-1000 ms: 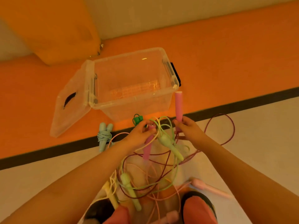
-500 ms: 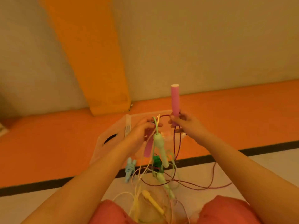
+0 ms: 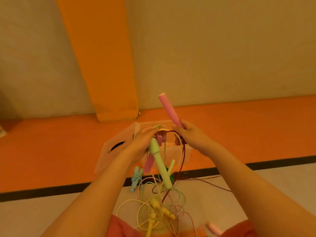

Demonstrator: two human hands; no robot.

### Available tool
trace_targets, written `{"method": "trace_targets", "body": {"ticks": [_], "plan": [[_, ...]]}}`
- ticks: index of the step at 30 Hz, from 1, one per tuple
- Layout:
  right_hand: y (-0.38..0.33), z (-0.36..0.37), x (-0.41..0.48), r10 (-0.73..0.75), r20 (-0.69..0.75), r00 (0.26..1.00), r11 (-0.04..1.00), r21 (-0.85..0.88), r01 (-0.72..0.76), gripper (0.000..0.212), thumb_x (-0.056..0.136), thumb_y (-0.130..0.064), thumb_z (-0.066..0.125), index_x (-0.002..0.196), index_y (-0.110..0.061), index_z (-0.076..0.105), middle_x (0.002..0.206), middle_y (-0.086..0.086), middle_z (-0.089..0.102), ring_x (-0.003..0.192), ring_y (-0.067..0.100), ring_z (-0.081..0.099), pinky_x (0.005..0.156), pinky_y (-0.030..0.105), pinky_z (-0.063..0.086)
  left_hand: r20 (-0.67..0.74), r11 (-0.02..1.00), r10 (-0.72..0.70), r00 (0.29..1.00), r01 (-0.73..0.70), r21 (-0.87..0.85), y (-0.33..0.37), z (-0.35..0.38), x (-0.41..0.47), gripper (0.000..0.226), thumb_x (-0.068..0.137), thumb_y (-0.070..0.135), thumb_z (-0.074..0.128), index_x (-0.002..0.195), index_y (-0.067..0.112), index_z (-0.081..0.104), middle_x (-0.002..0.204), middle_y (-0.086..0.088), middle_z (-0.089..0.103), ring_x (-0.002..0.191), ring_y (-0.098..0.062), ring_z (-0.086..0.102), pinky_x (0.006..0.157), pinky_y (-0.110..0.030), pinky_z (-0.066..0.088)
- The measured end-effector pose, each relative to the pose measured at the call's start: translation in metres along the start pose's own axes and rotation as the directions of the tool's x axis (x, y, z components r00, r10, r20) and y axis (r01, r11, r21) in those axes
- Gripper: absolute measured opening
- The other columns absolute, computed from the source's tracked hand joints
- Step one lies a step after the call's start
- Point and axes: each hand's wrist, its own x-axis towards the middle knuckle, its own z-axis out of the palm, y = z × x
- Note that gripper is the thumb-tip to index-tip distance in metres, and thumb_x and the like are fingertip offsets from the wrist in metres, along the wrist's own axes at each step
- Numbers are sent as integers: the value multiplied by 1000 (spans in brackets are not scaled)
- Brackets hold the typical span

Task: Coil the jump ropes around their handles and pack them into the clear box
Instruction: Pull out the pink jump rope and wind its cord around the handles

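Gripping a pink handle (image 3: 168, 108) tilted upward, right hand (image 3: 188, 134) is raised; left hand (image 3: 142, 144) clasps second pink handle (image 3: 149, 164) and tangled cords (image 3: 184, 152).

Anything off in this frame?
Yes: the ropes are tangled. A green handle dangles snagged in cords between the left hand and right hand, which hold the pink handles. Only the blue rope is coiled, outside the box.

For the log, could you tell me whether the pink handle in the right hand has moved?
Yes: the pink handle, upright before, now leans left, its top above the clear box's middle.
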Motion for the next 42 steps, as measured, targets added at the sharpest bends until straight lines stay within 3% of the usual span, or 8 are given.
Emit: {"method": "trace_targets", "body": {"ticks": [4,9,17,21,26,31,37,42], "plan": [[8,-7,-13,-2,39,999,999,-42,4,17,97,-23,49,112,-14,52,75,4,51,57,12,52,51,18,45,-115,974,-65,991,88,210,-17,-19,11,22,99,14,47,83,15,62,81,-3,64,71,-13,59,63,-25,45],[17,-12,-23,-22,27,999,999,-41,23,9,94,-21,53,103,-19,57,77,1,52,58,10,46,53,18,41,-16,901,-113,993,109,419,-24,-14,4,15,97,13,52,85,10,59,75,-5,63,65,-13,58,61,-23,45],[19,-22,-30,16,-71,997,996,88,-10,15,92,-23,57,103,-13,62,73,0,55,57,10,43,51,18,37,119,936,-105,987,57,348,-18,-2,-7,30,90,40,61,84,10,60,64,4,47,62,-9,42,61,-25,32],[19,-23,-35,41,-15,999,998,-43,-42,14,84,-12,67,98,-13,67,74,-4,58,62,7,49,56,16,40,30,902,-55,998,37,429,-21,0,-9,31,94,37,57,78,10,59,68,-2,48,65,-12,42,60,-25,32],[17,-19,-41,10,-59,998,991,-132,-17,8,84,-9,66,92,-8,68,73,-1,60,64,10,52,58,20,40,-10,880,-149,989,137,454,-26,2,-12,42,94,39,55,117,4,57,110,-12,64,96,-19,58,83,-29,45],[16,-16,-47,-51,-155,987,997,-63,42,4,85,-8,65,89,-6,65,72,-4,55,63,8,49,60,21,39,-12,826,-275,961,243,508,-34,7,-24,103,76,66,62,151,13,17,156,-9,25,141,-26,29,108,-38,30],[10,-13,-55,-139,-240,961,986,59,157,2,87,-7,63,89,-8,62,82,1,57,65,-3,52,63,9,41,166,799,-110,980,-12,602,-36,19,-38,39,91,35,62,126,19,57,117,6,55,105,-10,52,81,-23,42],[13,-17,-59,-161,-259,952,984,31,174,8,90,-11,59,97,-14,58,79,-7,55,65,-2,50,62,14,40,163,900,-135,977,51,433,-25,23,-47,22,96,31,55,97,9,59,68,-1,54,51,-10,50,51,-20,45]]}}
